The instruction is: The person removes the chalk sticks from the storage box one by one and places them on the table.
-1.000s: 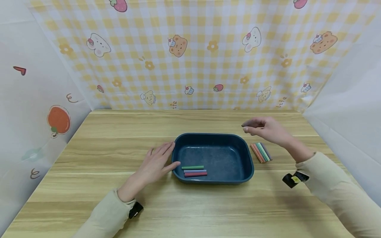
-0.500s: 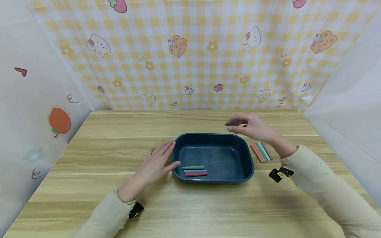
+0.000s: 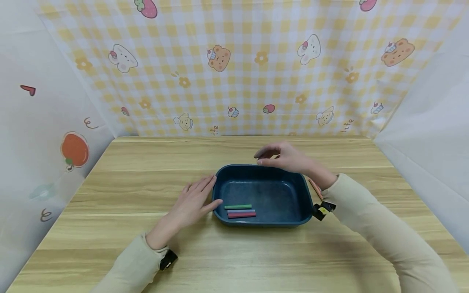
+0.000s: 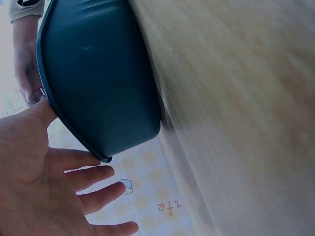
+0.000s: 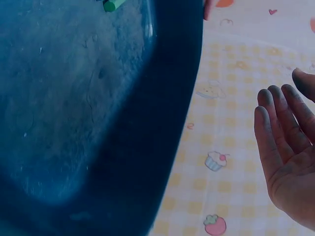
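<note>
A dark blue rectangular tray [image 3: 264, 223] stands on the table. Near its front left corner lie a green chalk stick [image 3: 238, 207], a lavender one [image 3: 241, 211] and a red one [image 3: 242, 215]. My left hand [image 3: 190, 203] rests at the tray's left end, fingers extended along the rim and thumb over it; the left wrist view shows the spread fingers [image 4: 101, 196] below the rim. Over the tray's back edge hovers my right hand [image 3: 287, 158]. In the right wrist view its fingertips [image 5: 266, 98] are dark with smudges, the thumb stands apart, and nothing shows between them.
Orange chalk [image 3: 316, 189] lies on the table right of the tray, with the right sleeve [image 3: 370, 219] hiding the sticks beside it. A yellow checked cloth [image 3: 256, 81] hangs behind the wooden table [image 3: 234, 260]. White sheets flank both sides.
My right hand has moved left from above the table at the right to the tray's back edge, its sleeve now covering part of the chalk row. The left hand stays put.
</note>
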`<state>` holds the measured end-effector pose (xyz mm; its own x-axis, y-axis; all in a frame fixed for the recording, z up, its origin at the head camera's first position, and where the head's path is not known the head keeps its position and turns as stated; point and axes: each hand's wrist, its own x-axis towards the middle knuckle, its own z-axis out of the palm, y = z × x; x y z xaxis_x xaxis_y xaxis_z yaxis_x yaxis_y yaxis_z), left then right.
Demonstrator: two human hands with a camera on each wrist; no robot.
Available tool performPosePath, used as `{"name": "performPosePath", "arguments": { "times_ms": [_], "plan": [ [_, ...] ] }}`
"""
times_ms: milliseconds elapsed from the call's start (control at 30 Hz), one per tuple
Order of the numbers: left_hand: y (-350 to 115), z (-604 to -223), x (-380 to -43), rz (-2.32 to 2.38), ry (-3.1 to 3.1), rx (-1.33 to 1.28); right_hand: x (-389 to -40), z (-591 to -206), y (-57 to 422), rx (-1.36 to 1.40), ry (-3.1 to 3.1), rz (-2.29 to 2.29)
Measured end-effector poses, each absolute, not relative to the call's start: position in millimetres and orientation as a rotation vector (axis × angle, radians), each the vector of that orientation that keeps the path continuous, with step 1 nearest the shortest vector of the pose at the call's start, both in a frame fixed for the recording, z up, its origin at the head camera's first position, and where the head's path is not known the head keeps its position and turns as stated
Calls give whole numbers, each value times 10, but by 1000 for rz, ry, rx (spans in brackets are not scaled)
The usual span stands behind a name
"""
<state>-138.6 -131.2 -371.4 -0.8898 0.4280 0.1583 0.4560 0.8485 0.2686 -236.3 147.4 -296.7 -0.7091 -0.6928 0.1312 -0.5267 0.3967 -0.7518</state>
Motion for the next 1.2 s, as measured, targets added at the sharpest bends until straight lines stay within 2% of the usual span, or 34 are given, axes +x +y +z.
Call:
{"name": "performPosePath", "arguments": {
  "times_ms": [333,1200],
  "plan": [
    [-1311,-3716,-1393,-472,-2934,-701,-2453,-3079,1222,-1250,2307,-1118],
    [-1318,-3725,-1403,-471,-2917,-705,-2506,-3600,910,-1170,2103,-910]
  ]
}}
